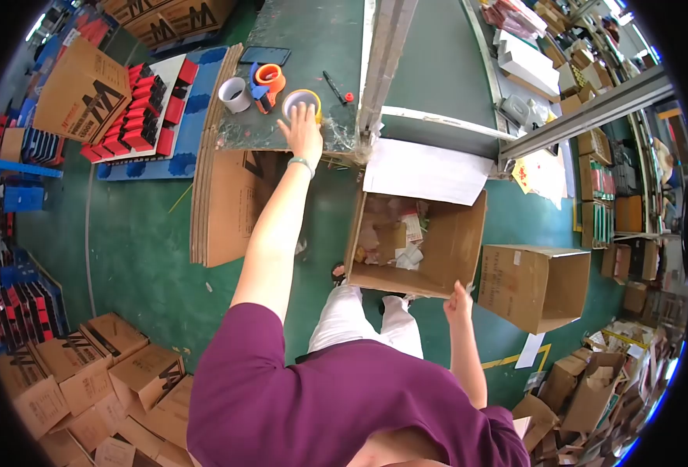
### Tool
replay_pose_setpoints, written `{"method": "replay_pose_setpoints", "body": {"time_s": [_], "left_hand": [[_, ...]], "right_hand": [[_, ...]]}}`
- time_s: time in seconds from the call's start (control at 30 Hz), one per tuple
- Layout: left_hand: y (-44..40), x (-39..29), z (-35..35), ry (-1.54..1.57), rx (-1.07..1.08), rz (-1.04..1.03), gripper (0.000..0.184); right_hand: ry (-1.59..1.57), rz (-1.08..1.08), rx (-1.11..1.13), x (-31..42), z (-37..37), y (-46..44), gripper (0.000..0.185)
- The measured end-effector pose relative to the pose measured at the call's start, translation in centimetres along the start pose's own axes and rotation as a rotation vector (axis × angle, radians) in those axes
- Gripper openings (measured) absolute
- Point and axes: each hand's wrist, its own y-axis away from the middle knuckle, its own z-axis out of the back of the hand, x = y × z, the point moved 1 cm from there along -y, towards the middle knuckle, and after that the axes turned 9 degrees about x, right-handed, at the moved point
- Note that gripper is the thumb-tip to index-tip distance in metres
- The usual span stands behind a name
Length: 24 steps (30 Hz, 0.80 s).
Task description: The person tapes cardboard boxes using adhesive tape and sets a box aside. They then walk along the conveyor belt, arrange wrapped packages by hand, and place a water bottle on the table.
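My left hand (305, 136) stretches forward over the bench, its fingers spread on a roll of tape (317, 101) with a yellow outer rim. Beside that roll stand an orange and blue tape dispenser (264, 97) and a white roll of tape (235, 95). My right hand (458, 303) is closed at the near right corner of an open cardboard box (437, 282); whatever its fingers hold, if anything, is hidden. Inside the box lie paper scraps (409, 255). A white sheet (425, 171) covers the far side of the box.
The green bench (313, 39) bears a phone (265, 55) and a black marker (334, 87) with a red end. A metal post (387, 62) rises beside it. Folded cardboard (231, 202) leans at its left; another open box (527, 284) stands right.
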Motion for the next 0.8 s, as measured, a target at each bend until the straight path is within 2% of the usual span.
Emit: {"method": "replay_pose_setpoints", "body": {"time_s": [0.03, 0.1, 0.23, 0.27, 0.3, 0.33, 0.4, 0.47, 0.5, 0.53, 0.63, 0.67, 0.7, 0.73, 0.77, 0.8], "left_hand": [[0.4, -0.3, -1.2, 0.005, 0.0, 0.002, 0.045], [1.1, -1.8, -2.3, -0.086, 0.111, 0.135, 0.061], [10.9, -6.2, -1.8, 0.098, 0.132, 0.023, 0.067], [14.6, -7.1, -1.8, 0.089, 0.23, 0.009, 0.066], [19.0, -7.7, -2.3, 0.093, 0.316, -0.008, 0.064], [23.3, -8.4, -2.3, 0.128, 0.417, -0.019, 0.059], [32.2, -9.1, -2.7, 0.134, 0.656, -0.093, 0.053], [39.1, -11.0, -1.7, 0.139, 0.814, -0.023, 0.046], [41.0, -11.9, -1.5, 0.134, 0.815, -0.016, 0.046], [42.7, -12.8, -1.4, 0.144, 0.857, 0.021, 0.037], [44.2, -18.0, -2.2, 0.225, 0.896, 0.202, 0.012], [44.1, -20.5, -3.0, 0.282, 0.705, 0.157, 0.009], [43.9, -23.6, -3.5, 0.428, 0.72, 0.2, 0.013], [42.8, -27.3, -4.4, 0.566, 0.748, 0.22, 0.018], [43.3, -31.0, -6.6, 0.911, 0.754, 0.286, 0.026], [43.5, -35.0, -8.5, 1.187, 0.953, 0.302, 0.032]], "right_hand": [[0.015, -0.048, -0.049, -1.0, 1.3, 0.7, 0.03], [0.016, -0.074, -0.034, -2.9, 3.6, 1.7, 0.03], [0.027, -0.133, 0.01, -4.6, 6.2, 2.0, 0.024], [0.117, -0.139, 0.062, -4.3, 6.3, 2.1, 0.022], [0.21, -0.143, 0.115, -3.7, 6.2, 2.1, 0.02], [0.256, -0.159, 0.02, -3.7, 6.1, 1.5, 0.016], [0.386, -0.118, 0.147, -3.0, 7.2, -0.3, 0.015], [0.476, -0.03, 0.315, -1.2, 8.1, -1.3, 0.013], [0.552, 0.0, 0.369, -0.3, 8.8, -2.2, 0.012], [0.579, 0.036, 0.349, 1.1, 8.5, -1.7, 0.012], [0.502, 0.04, 0.565, 3.8, 12.3, -4.1, 0.015], [0.452, -0.006, 0.615, 5.2, 13.3, -4.7, 0.019], [0.381, -0.07, 0.639, 6.0, 15.2, -4.1, 0.022], [0.447, -0.082, 0.668, 8.1, 16.4, -2.7, 0.024], [0.393, -0.059, 0.774, 8.7, 18.9, -3.0, 0.023], [0.393, -0.024, 0.741, 9.5, 21.3, -1.8, 0.023]]}}
